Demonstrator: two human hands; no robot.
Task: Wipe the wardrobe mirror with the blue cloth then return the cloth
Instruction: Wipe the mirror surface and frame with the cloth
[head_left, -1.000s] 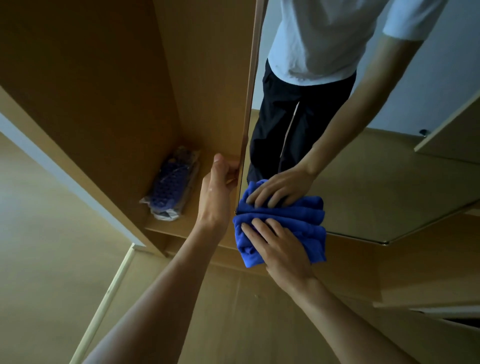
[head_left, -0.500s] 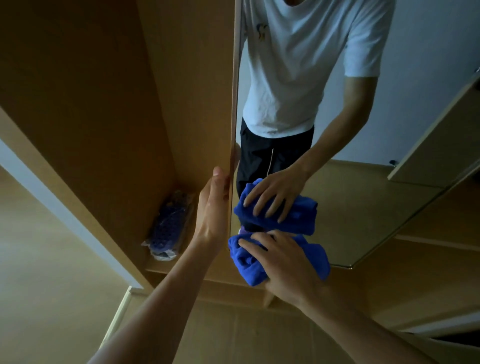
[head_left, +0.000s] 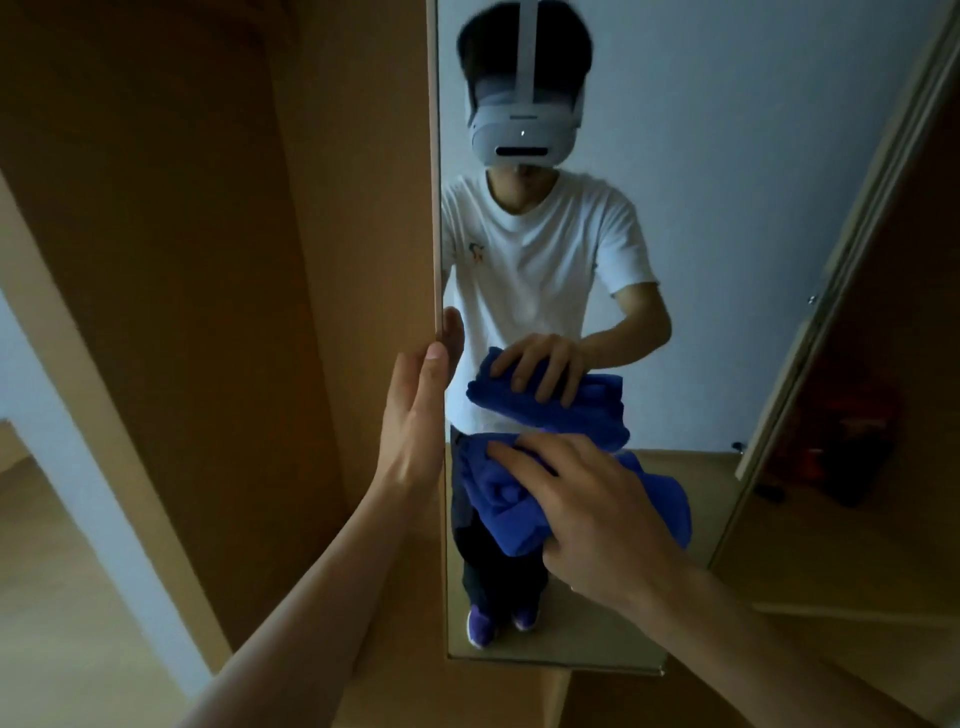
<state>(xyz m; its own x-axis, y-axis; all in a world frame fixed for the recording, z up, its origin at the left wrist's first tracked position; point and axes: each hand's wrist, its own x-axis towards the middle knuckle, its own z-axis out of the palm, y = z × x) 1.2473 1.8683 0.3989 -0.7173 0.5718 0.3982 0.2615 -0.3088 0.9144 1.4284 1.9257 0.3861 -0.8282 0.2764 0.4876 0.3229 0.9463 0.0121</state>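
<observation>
The wardrobe mirror (head_left: 727, 208) is fixed to the inner face of an open wooden door and fills the middle and right of the view. My right hand (head_left: 592, 514) presses the bunched blue cloth (head_left: 498, 504) flat against the glass in its lower half. The cloth's reflection shows just above it. My left hand (head_left: 421, 410) grips the door's left edge (head_left: 435, 208), thumb on the front and fingers wrapped behind. The mirror reflects a person in a white T-shirt with a headset.
The wardrobe's wooden side panel (head_left: 208, 260) stands to the left of the door. A pale wall strip (head_left: 78, 441) and wooden floor (head_left: 52, 623) lie at the far left. A second door edge (head_left: 852, 260) runs down the right.
The view has tilted upward, so more of the mirror shows. My right hand has slid the cloth up the glass from its bottom edge. My left hand has kept its hold on the door edge.
</observation>
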